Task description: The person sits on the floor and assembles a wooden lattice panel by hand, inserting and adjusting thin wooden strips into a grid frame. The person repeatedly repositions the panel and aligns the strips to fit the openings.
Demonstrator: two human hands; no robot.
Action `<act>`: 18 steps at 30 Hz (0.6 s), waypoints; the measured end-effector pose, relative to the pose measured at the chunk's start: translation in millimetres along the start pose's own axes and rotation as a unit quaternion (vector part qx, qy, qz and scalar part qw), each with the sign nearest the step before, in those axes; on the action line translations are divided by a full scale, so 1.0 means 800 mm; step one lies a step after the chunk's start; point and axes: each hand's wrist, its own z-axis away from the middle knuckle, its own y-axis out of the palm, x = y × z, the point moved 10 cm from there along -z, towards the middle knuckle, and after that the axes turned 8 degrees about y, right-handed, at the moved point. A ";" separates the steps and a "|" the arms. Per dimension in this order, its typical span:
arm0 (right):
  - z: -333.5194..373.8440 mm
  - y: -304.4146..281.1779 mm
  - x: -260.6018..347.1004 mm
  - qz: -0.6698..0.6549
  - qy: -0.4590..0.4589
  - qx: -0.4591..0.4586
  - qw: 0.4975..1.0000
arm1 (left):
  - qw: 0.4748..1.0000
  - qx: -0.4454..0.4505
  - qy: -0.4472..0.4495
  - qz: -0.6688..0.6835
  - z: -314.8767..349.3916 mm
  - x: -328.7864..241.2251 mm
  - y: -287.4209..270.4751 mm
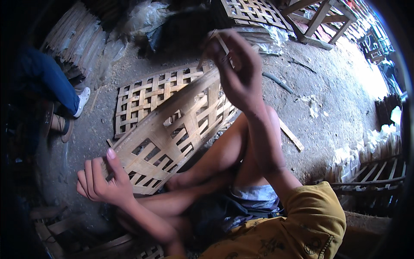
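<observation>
A woven bamboo panel (166, 129) with open square gaps stands tilted over my crossed legs. My left hand (105, 181) is closed at its lower left corner, thumb up along the edge and fingers curled round. Raised above the panel's upper right end is my right hand (241, 71), a little blurred, its fingers bent around a thin, pale bamboo strip (222, 44). Whether that strip joins the panel is hidden by the hand. Beyond the held panel, a second woven bamboo panel (148, 93) lies on the ground, partly covered by the first.
A stack of woven panels (256, 15) stands at the far side, near a wooden stand (319, 26). Another person's leg in jeans (54, 75) is at the left. A flat bamboo piece (291, 135) lies right of my knee. Plastic-wrapped bundles (366, 151) stand at the right.
</observation>
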 end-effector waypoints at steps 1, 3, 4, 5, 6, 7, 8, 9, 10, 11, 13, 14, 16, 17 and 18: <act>0.002 0.006 0.000 -0.018 -0.007 0.007 1.000 | 1.000 0.013 -0.001 0.000 0.001 -0.002 -0.001; 0.008 0.017 -0.004 0.041 0.003 0.061 0.997 | 1.000 0.024 -0.003 -0.010 0.002 -0.001 -0.004; 0.007 0.016 -0.006 0.049 0.002 0.060 0.997 | 1.000 0.021 -0.003 -0.015 0.001 -0.001 -0.006; 0.008 0.014 -0.008 0.061 0.003 0.057 0.996 | 1.000 0.018 -0.002 -0.016 0.001 -0.003 -0.007; 0.008 0.012 -0.012 0.052 0.004 0.058 0.997 | 1.000 0.006 -0.002 -0.012 0.001 -0.003 -0.007; 0.007 0.011 -0.016 0.043 0.005 0.059 0.997 | 1.000 -0.006 -0.002 -0.008 0.002 -0.003 -0.007; 0.007 0.009 -0.018 0.032 0.005 0.058 0.998 | 1.000 -0.019 0.000 -0.005 0.001 -0.003 -0.007; 0.008 0.009 -0.022 0.040 0.017 0.062 0.997 | 1.000 -0.019 -0.001 -0.004 0.000 -0.003 -0.006; 0.009 0.009 -0.025 0.047 0.028 0.066 0.996 | 1.000 -0.019 -0.002 -0.003 0.000 -0.004 -0.007; 0.012 0.009 -0.029 0.054 0.040 0.070 0.995 | 1.000 -0.019 -0.003 -0.002 0.001 -0.003 -0.007; 0.015 0.012 -0.036 0.039 0.057 0.085 0.994 | 1.000 -0.017 -0.001 -0.007 0.000 -0.003 -0.006; 0.017 0.014 -0.039 0.032 0.067 0.094 0.993 | 1.000 -0.015 -0.002 -0.008 0.001 -0.004 -0.006; 0.017 0.012 -0.040 0.026 0.059 0.079 0.995 | 1.000 0.006 -0.003 -0.011 0.001 -0.005 -0.004; 0.016 0.013 -0.040 0.021 0.054 0.073 0.996 | 1.000 0.016 -0.004 -0.014 0.001 -0.004 -0.003; 0.016 0.013 -0.046 0.011 0.071 0.070 0.995 | 1.000 0.017 -0.003 -0.013 0.001 -0.005 -0.002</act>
